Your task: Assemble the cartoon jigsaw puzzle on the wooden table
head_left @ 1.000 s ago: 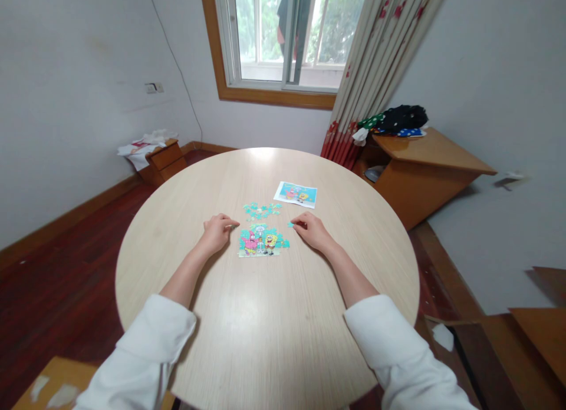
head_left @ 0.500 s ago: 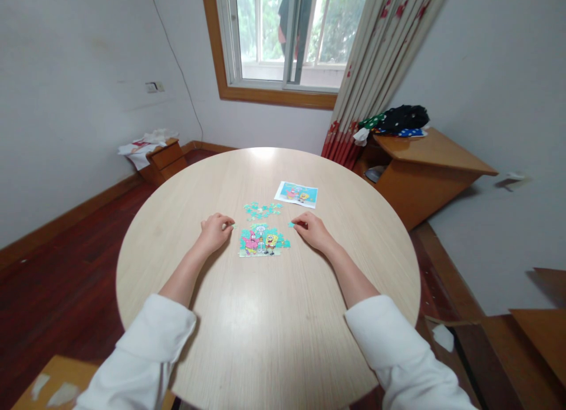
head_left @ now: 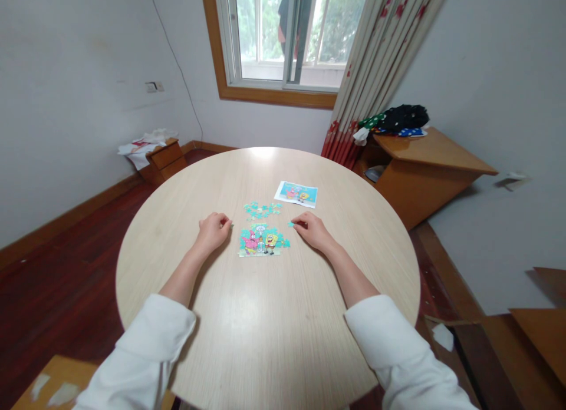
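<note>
L hand (head_left: 214,230) is drawn further left of part-built puzzle (head_left: 260,241), L pc (head_left: 232,225) pinched; R pc (head_left: 290,224) is gripped by R hand (head_left: 311,228), right of puzzle; both unplaced.

Head-worn view, facing window (head_left: 290,42), angled down

A curtain (head_left: 375,56) hung beside the window (head_left: 260,39), spotted cloth (head_left: 400,120) lay heaped on a desk (head_left: 442,152) to the right, and on the left a cord (head_left: 181,72) ran down the wall (head_left: 88,62) near a socket (head_left: 151,87), with a small cabinet (head_left: 167,159) below bearing a white pile (head_left: 144,148), perhaps paper or clothing.
</note>
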A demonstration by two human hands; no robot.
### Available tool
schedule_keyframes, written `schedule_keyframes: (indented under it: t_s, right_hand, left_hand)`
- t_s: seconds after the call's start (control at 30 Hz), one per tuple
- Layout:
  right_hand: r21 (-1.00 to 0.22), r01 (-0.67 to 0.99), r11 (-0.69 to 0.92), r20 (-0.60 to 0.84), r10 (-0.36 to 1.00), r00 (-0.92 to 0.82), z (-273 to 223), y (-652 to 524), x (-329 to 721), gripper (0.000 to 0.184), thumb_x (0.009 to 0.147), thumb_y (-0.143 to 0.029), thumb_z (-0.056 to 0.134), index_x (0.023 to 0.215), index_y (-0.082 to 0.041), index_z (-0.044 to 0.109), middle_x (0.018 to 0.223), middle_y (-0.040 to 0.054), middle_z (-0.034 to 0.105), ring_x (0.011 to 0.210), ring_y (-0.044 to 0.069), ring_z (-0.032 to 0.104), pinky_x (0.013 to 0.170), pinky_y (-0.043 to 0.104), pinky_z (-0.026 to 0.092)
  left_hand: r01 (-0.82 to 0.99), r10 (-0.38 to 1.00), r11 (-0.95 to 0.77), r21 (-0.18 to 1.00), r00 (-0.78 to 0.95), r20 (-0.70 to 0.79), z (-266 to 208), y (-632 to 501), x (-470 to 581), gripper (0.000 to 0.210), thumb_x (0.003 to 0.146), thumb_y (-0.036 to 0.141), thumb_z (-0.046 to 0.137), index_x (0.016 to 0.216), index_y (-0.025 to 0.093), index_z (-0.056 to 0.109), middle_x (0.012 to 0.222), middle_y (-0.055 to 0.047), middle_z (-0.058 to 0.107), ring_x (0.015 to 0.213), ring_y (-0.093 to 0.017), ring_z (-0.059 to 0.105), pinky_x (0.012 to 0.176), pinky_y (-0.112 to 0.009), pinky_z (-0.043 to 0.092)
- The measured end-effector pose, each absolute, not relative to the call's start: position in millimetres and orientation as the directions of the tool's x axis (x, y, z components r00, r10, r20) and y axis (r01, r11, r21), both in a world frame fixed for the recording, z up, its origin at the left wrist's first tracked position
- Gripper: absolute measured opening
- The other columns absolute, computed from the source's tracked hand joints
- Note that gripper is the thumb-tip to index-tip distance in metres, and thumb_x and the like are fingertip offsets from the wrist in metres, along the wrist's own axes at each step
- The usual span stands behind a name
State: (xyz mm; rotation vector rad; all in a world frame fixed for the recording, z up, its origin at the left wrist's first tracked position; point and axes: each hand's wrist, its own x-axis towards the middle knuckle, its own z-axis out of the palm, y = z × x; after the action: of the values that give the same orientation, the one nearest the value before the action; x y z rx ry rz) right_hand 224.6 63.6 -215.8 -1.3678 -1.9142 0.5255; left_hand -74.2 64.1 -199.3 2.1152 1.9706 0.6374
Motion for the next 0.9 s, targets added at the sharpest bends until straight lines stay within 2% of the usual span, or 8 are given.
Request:
schedule_keyframes:
  t_s: [0.1, 0.17, 0.43, 0.6, 0.77, 0.9]
  right_hand:
    - [-0.678, 0.642, 0.358, 0.319, 0.93, -0.182, -216.8, 63.6, 224.9, 0.013, 0.076, -0.012, 0.058, 0.082, -0.016, 0.069, 0.083, 0.0058, 0.063, 0.076, 0.015, 0.057, 0.074, 0.03, 0.046]
    - [-0.674, 0.641, 0.367, 0.328, 0.926, -0.186, -217.3, 63.7, 225.0, 0.014, 0.076, -0.012, 0.057, 0.082, -0.016, 0.069, 0.083, 0.0055, 0.063, 0.076, 0.015, 0.057, 0.074, 0.03, 0.046]
    - [-0.673, 0.651, 0.352, 0.313, 0.933, -0.18, -216.1, 63.6, 224.2, 0.014, 0.076, -0.012, 0.057, 0.082, -0.016, 0.069, 0.083, 0.0061, 0.063, 0.075, 0.015, 0.057, 0.074, 0.031, 0.046]
    - [-0.673, 0.643, 0.365, 0.326, 0.927, -0.185, -217.8, 64.6, 224.8, 0.014, 0.075, -0.012, 0.057, 0.082, -0.016, 0.069, 0.082, 0.0058, 0.063, 0.076, 0.015, 0.058, 0.074, 0.031, 0.047]
    - [-0.669, 0.647, 0.366, 0.33, 0.926, -0.183, -218.9, 65.0, 225.4, 0.014, 0.075, -0.012, 0.058, 0.082, -0.017, 0.069, 0.082, 0.0052, 0.063, 0.075, 0.015, 0.058, 0.073, 0.03, 0.047]
    - [-0.664, 0.644, 0.38, 0.342, 0.92, -0.19, -219.7, 65.3, 226.2, 0.014, 0.076, -0.013, 0.058, 0.082, -0.017, 0.069, 0.082, 0.0049, 0.064, 0.076, 0.014, 0.058, 0.073, 0.029, 0.047]
  left_hand:
    - [0.899, 0.982, -0.121, 0.422, 0.046, 0.184, -199.6, 63.6, -77.0, 0.023, 0.079, 0.033, 0.053, 0.094, 0.02, 0.065, 0.092, -0.007, 0.063, 0.091, -0.024, 0.057, 0.083, -0.037, 0.035]
    - [0.903, 0.986, -0.126, 0.411, 0.067, 0.155, -199.9, 63.5, -78.6, 0.027, 0.077, 0.036, 0.057, 0.098, 0.021, 0.065, 0.096, -0.008, 0.063, 0.097, -0.026, 0.056, 0.086, -0.04, 0.034]
    - [0.899, 0.995, -0.068, 0.433, 0.027, 0.101, -202.4, 66.3, -79.1, 0.015, 0.078, 0.028, 0.057, 0.088, 0.02, 0.065, 0.1, -0.008, 0.062, 0.091, -0.023, 0.058, 0.086, -0.039, 0.036]
    - [0.895, 0.992, -0.102, 0.434, 0.062, 0.105, -205.9, 68.4, -78.8, 0.008, 0.077, 0.023, 0.055, 0.079, 0.019, 0.061, 0.095, -0.007, 0.062, 0.092, -0.022, 0.057, 0.082, -0.034, 0.038]
    - [0.878, 0.993, -0.072, 0.473, 0.018, 0.117, -206.7, 68.9, -79.9, 0.015, 0.075, 0.025, 0.059, 0.089, 0.018, 0.06, 0.09, -0.006, 0.061, 0.088, -0.021, 0.057, 0.079, -0.032, 0.04]
    - [0.889, 0.996, -0.042, 0.457, 0.002, 0.088, -204.9, 69.0, -80.6, 0.014, 0.075, 0.028, 0.059, 0.085, 0.019, 0.062, 0.091, -0.006, 0.061, 0.087, -0.02, 0.057, 0.08, -0.033, 0.039]
